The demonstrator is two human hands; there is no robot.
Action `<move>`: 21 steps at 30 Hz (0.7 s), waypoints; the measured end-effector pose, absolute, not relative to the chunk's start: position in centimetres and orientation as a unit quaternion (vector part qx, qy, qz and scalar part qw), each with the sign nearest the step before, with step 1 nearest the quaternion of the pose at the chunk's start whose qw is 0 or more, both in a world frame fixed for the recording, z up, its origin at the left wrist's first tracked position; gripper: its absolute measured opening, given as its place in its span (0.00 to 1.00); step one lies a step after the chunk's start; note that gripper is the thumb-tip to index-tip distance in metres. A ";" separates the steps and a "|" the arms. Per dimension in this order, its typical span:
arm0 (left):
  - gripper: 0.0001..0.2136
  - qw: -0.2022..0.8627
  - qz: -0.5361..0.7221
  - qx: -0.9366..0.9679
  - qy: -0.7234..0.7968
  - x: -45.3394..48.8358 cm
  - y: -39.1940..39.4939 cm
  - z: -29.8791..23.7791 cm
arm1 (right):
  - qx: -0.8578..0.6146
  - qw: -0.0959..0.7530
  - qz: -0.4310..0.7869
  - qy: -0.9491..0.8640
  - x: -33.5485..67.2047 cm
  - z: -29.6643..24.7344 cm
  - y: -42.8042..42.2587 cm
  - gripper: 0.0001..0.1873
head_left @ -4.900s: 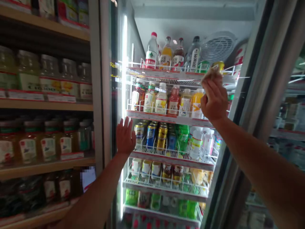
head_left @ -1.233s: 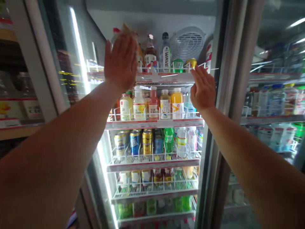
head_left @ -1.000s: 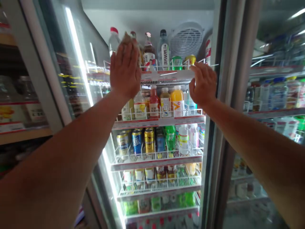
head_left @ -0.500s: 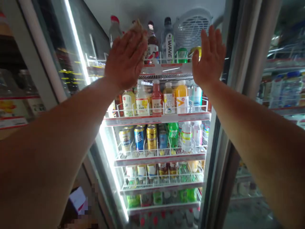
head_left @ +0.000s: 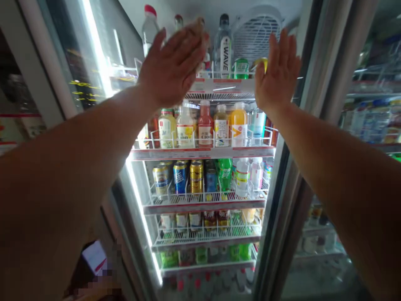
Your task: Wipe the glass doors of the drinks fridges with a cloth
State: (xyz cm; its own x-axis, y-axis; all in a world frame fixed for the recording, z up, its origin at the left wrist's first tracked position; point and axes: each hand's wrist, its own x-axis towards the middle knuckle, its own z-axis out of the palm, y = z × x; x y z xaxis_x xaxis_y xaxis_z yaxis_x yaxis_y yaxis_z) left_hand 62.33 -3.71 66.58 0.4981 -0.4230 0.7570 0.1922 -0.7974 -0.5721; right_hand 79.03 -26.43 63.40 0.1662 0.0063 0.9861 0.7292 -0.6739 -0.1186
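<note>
My left hand (head_left: 172, 69) is raised in front of the upper shelf of a lit drinks fridge, with a beige cloth (head_left: 201, 30) under its fingers. Most of the cloth is hidden behind the hand, which seems to lie against the glass door. To the right, my right hand (head_left: 277, 75) is open, palm forward and fingers up, beside the door frame (head_left: 308, 96); it holds nothing. Between the hands stands a clear bottle marked WAVE (head_left: 224, 48), behind the glass. A red-capped bottle (head_left: 150, 27) is left of my left hand.
Inside the fridge, shelves hold juice bottles (head_left: 205, 125), cans (head_left: 196, 177) and green bottles (head_left: 224, 173). A round white fan grille (head_left: 258, 35) is at the top back. A bright light strip (head_left: 138, 209) runs down the left side. More bottles (head_left: 372, 121) stand at right.
My left hand has shifted a little to the right with the cloth, its thumb now spread away from the fingers. My right hand stays nearly in place. The view has moved slightly.
</note>
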 end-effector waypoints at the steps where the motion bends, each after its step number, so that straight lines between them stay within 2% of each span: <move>1: 0.31 0.286 -0.529 -0.799 0.032 62.4 -3.8 67.1 | -0.702 0.303 -0.590 -0.261 79.0 63.4 -26.5 0.31; 3: 0.32 0.206 -0.596 -0.772 -0.080 62.7 -4.3 67.4 | -0.699 0.306 -0.591 -0.262 79.1 63.5 -26.4 0.31; 5: 0.35 0.175 -0.608 -0.764 -0.127 63.2 -5.1 66.8 | -0.685 0.323 -0.594 -0.272 79.3 63.5 -26.4 0.31; 7: 0.36 0.231 -0.550 -0.801 -0.056 63.5 -5.4 66.1 | -0.672 0.339 -0.595 -0.284 79.6 63.5 -26.3 0.31; 11: 0.29 0.337 -0.411 -0.835 0.143 63.1 -4.9 66.8 | -0.668 0.343 -0.595 -0.288 79.8 63.4 -26.2 0.30; 13: 0.28 0.323 -0.458 -0.821 0.112 63.2 -4.8 67.4 | -0.661 0.348 -0.596 -0.294 80.0 63.4 -26.2 0.30; 17: 0.34 0.192 -0.603 -0.771 -0.070 63.8 -5.3 67.2 | -0.643 0.364 -0.597 -0.311 80.4 63.5 -26.1 0.31; 19: 0.32 0.235 -0.573 -0.785 -0.014 63.8 -5.5 66.6 | -0.638 0.368 -0.598 -0.317 80.7 63.5 -26.1 0.31; 21: 0.31 0.331 -0.484 -0.804 0.099 63.5 -5.3 66.4 | -0.634 0.371 -0.599 -0.319 80.8 63.6 -26.1 0.31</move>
State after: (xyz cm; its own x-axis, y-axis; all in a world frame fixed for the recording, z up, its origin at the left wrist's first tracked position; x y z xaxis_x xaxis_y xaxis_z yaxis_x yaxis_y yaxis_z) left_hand 63.50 -5.30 66.38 0.5115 -0.4796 0.7130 0.1610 -0.7615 -0.6278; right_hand 80.78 -26.09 63.59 0.0800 -0.0402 0.9960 0.8492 -0.5205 -0.0892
